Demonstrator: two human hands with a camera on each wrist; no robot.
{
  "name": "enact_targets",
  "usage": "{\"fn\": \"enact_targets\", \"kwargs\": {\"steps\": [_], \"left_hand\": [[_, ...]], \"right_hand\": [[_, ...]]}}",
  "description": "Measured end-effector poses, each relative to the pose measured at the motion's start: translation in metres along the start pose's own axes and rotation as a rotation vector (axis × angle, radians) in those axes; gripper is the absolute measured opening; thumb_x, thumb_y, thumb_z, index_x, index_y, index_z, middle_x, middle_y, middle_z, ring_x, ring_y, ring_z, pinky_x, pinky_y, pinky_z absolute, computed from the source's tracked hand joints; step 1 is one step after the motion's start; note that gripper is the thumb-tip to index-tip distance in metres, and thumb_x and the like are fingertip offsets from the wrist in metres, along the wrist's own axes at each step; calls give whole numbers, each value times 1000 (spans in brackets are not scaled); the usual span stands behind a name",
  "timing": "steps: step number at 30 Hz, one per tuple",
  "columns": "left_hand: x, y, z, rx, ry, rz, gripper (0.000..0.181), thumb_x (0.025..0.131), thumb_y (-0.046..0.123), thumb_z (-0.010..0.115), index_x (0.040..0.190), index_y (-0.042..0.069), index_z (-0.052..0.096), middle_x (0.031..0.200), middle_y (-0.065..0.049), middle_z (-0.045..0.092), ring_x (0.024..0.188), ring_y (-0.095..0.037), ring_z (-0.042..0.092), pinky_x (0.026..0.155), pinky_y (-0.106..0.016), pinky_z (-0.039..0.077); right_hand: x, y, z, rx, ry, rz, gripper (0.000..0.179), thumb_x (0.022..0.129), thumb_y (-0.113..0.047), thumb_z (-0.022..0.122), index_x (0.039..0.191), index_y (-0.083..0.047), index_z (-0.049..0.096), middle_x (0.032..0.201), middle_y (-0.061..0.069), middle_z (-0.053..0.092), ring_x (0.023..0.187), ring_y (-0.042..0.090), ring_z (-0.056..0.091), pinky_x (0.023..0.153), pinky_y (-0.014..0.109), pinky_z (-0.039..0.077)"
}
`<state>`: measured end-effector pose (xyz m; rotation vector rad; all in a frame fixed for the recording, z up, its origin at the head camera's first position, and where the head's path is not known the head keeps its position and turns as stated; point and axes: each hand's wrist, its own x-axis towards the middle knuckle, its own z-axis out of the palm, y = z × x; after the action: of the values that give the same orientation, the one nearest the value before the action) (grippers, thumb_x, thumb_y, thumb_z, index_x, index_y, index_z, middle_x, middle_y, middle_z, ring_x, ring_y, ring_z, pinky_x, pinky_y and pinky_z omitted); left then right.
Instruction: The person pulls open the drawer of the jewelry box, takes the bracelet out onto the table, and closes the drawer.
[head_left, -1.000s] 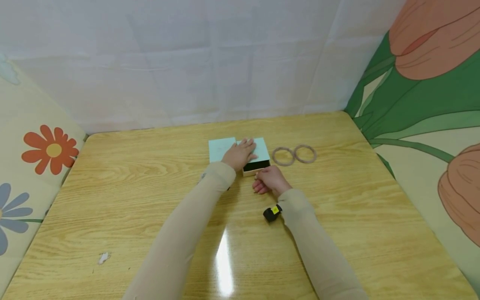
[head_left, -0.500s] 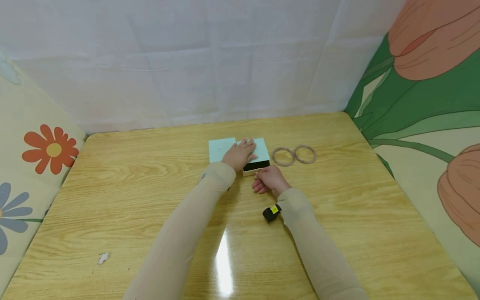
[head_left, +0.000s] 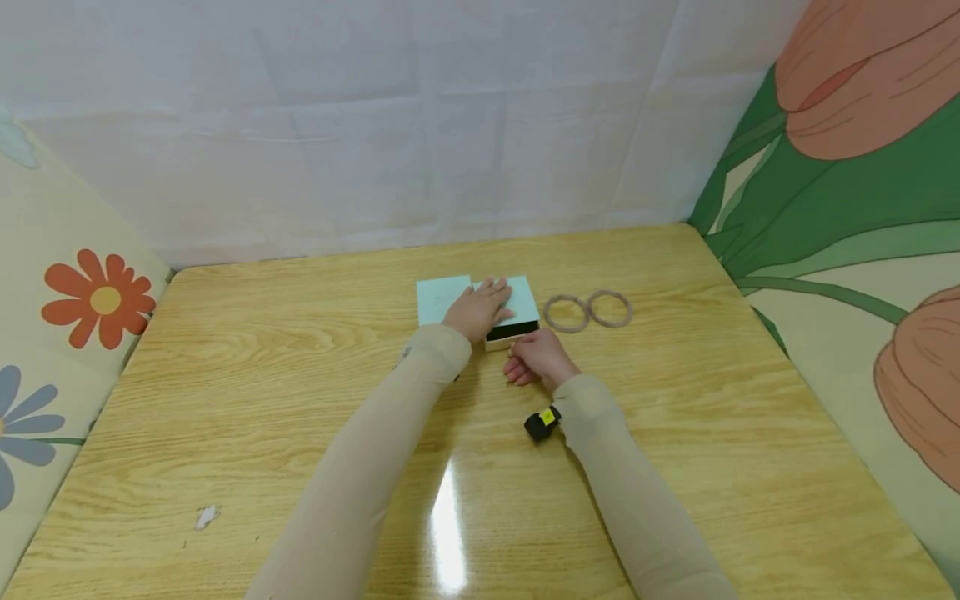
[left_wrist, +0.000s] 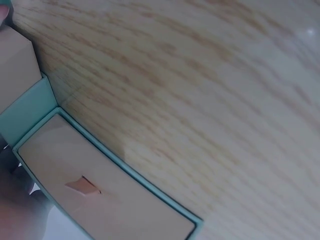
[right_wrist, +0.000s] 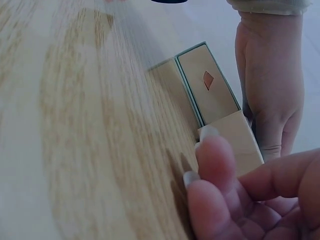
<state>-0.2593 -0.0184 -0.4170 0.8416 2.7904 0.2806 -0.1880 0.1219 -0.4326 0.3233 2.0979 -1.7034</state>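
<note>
Two mint-green boxes with beige drawers stand side by side. My left hand (head_left: 476,312) lies on top with fingers straight and spread, mostly over the right box (head_left: 525,296) and covering part of the left box (head_left: 441,298). The right box's drawer (right_wrist: 240,142) is pulled partly out, and its dark inside shows in the head view. At that drawer's front, my right hand (head_left: 546,358) holds on with curled thumb and fingers; the exact grip point is hidden. The left box's drawer (left_wrist: 115,180) is closed, with a small pinkish tab (left_wrist: 84,186) on its front.
Two thin mauve rings (head_left: 610,308) lie touching on the wooden table (head_left: 300,375), right of the boxes. A white torn patch (head_left: 206,517) shows at the table's near left. A white cloth (head_left: 337,125) hangs behind; floral panels flank both sides.
</note>
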Motion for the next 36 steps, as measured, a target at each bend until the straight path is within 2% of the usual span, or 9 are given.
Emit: {"fn": "enact_targets", "kwargs": {"steps": [13, 36], "left_hand": [[2, -2, 3, -1, 14, 10, 58, 104, 40, 36, 154, 12, 27, 161, -3, 16, 148, -22, 9, 119, -44, 9], [4, -3, 5, 2, 16, 6, 58, 104, 41, 35, 155, 13, 27, 161, -2, 16, 148, -21, 9, 119, -44, 9]], "right_hand": [[2, 0, -1, -4, -6, 0, 22, 97, 0, 46, 100, 14, 62, 59, 6, 64, 46, 12, 61, 43, 22, 52], [7, 1, -1, 11, -9, -25, 21, 96, 2, 45, 92, 13, 62, 56, 6, 63, 44, 11, 60, 41, 22, 51]]}}
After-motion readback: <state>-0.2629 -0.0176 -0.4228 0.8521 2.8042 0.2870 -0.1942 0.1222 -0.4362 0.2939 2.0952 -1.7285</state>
